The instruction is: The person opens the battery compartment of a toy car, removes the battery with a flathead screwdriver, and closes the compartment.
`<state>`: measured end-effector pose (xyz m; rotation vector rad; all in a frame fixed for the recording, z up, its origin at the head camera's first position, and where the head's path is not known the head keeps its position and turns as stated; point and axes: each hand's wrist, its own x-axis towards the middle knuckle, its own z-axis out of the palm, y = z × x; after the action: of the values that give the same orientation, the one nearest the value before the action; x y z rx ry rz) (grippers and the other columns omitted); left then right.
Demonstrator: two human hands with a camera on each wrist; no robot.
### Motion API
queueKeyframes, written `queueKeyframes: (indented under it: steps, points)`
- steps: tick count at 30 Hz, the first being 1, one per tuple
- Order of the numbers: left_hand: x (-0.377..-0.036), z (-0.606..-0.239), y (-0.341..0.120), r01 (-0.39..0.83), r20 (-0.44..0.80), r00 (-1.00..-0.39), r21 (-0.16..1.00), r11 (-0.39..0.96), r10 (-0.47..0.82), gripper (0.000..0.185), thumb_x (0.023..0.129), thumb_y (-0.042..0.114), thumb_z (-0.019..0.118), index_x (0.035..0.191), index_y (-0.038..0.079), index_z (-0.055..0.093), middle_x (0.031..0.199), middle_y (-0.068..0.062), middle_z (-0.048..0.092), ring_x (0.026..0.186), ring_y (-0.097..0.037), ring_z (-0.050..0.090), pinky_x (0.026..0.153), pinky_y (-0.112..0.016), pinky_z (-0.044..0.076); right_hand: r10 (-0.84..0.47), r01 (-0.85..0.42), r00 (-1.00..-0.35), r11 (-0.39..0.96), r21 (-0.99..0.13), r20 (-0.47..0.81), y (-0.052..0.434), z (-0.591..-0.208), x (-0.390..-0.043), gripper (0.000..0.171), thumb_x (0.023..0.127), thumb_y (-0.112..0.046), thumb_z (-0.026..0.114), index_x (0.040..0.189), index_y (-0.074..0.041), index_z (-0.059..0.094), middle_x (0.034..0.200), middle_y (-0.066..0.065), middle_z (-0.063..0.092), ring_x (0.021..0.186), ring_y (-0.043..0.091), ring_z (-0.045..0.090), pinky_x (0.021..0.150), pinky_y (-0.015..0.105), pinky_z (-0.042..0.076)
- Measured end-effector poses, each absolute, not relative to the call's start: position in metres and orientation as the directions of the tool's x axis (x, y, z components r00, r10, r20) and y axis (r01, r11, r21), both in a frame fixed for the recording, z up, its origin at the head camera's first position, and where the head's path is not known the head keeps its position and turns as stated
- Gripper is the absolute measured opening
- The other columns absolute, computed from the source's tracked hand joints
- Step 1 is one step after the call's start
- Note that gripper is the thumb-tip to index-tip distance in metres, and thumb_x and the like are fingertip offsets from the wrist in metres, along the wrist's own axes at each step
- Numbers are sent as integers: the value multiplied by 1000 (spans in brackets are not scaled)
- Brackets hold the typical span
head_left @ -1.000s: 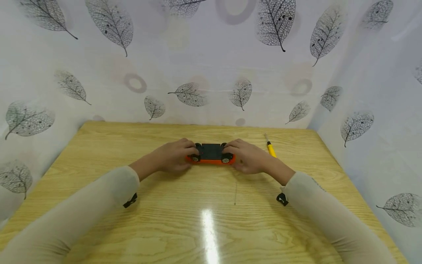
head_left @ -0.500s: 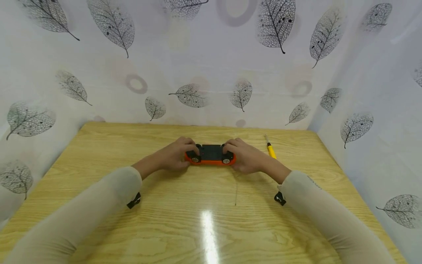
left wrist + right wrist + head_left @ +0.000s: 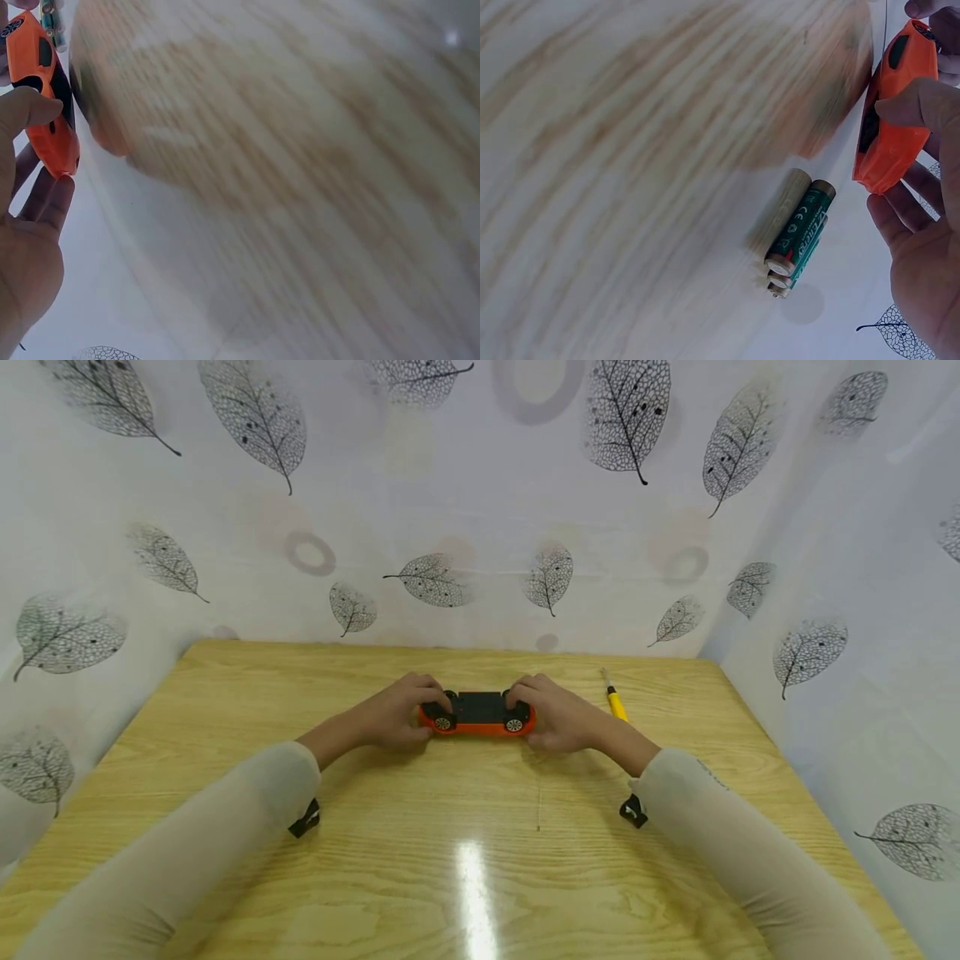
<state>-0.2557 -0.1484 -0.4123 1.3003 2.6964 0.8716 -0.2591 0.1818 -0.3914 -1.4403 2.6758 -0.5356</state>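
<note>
An orange toy car (image 3: 480, 708) lies upside down between both hands, its black underside and wheels facing up in the head view. My left hand (image 3: 393, 716) grips one end of it, fingers over the underside near the wheels. The other end is gripped the same way by my right hand (image 3: 557, 718). In the left wrist view, the thumb presses the side of the orange body (image 3: 30, 54), fingertips at its end. The right wrist view shows that thumb on the car's side (image 3: 913, 66) too. Both hands hide the car's ends from above.
A screwdriver (image 3: 617, 703) with a yellow handle lies right of the right hand. Several green batteries (image 3: 801, 231) lie side by side on the table, seen in the right wrist view. A thin, stick-like thing (image 3: 538, 810) lies nearer the front. Leaf-patterned cloth (image 3: 480, 510) rises behind the table.
Both hands have drawn slightly outward toward the car's ends, uncovering a little more of its underside. The car stays in nearly the same place.
</note>
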Motion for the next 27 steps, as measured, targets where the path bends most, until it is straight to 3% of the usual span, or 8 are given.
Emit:
queueKeyframes:
  steps: [7,15,27]
  points:
    - [-252,-407,-151,691,182,-658,530,491,730,36,83,5,75,118,15,71,125,-7,62,118,-29,53,100,-48,49,-810,-768,-579,500,-401,99,182,-390,-257,47,80,-8,78,124,-9,59,128,7,57,113,26,50,94,46,48]
    - [-253,-401,-153,674,155,-650,570,470,744,39,83,8,74,121,15,72,125,-5,65,109,-22,58,94,-41,54,-813,-735,-578,478,-481,75,184,-385,-258,48,82,-6,78,125,-7,60,123,6,60,105,24,55,90,47,51]
    - [-257,-400,-155,585,104,-673,682,440,733,38,84,9,75,122,12,72,121,-2,68,110,-21,64,95,-38,57,-782,-593,-623,471,-653,2,189,-388,-265,51,77,-3,74,127,-9,61,125,5,63,112,23,60,102,47,52]
